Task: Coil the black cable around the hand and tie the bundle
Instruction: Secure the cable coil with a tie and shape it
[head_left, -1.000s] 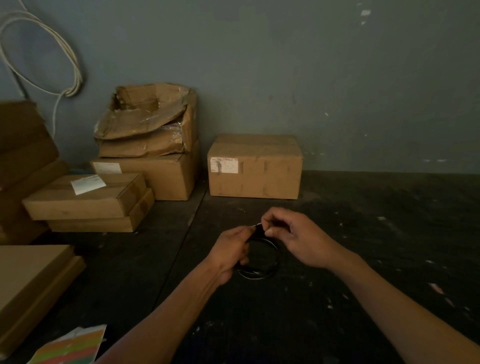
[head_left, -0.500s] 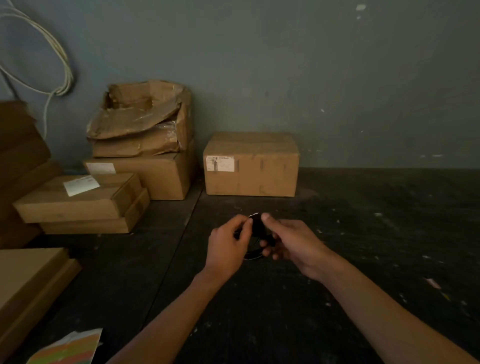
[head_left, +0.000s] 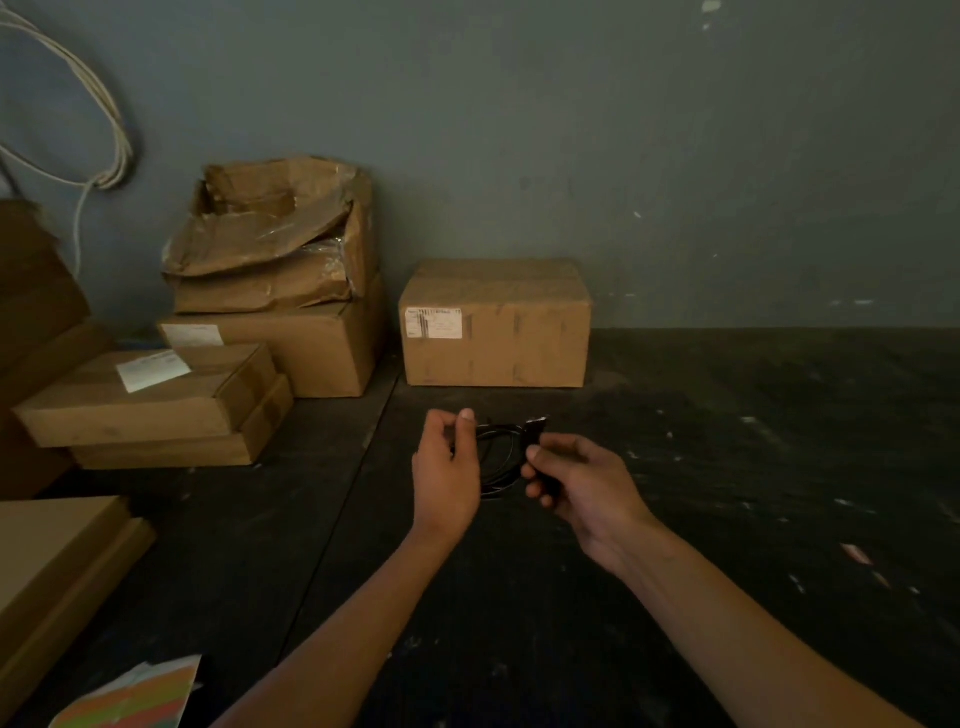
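Observation:
A small coil of black cable (head_left: 500, 457) hangs in the air between my two hands, above the dark floor. My left hand (head_left: 445, 475) pinches the coil's left side between thumb and fingers. My right hand (head_left: 582, 480) grips its right side, where a dark plug or strap end (head_left: 536, 428) sticks up above my fingers. The loops are thin and hard to see against the floor. Part of the coil is hidden behind my left hand.
A sealed cardboard box (head_left: 496, 325) stands against the grey wall just beyond my hands. More boxes (head_left: 270, 312) are stacked at the left, flat cartons (head_left: 52, 566) at the near left. A white cable (head_left: 98, 130) hangs on the wall. Coloured paper (head_left: 135, 699) lies at bottom left.
My hands have drawn apart, the right one shifting right and lower, so the coil is stretched sideways between them. The view has tilted slightly.

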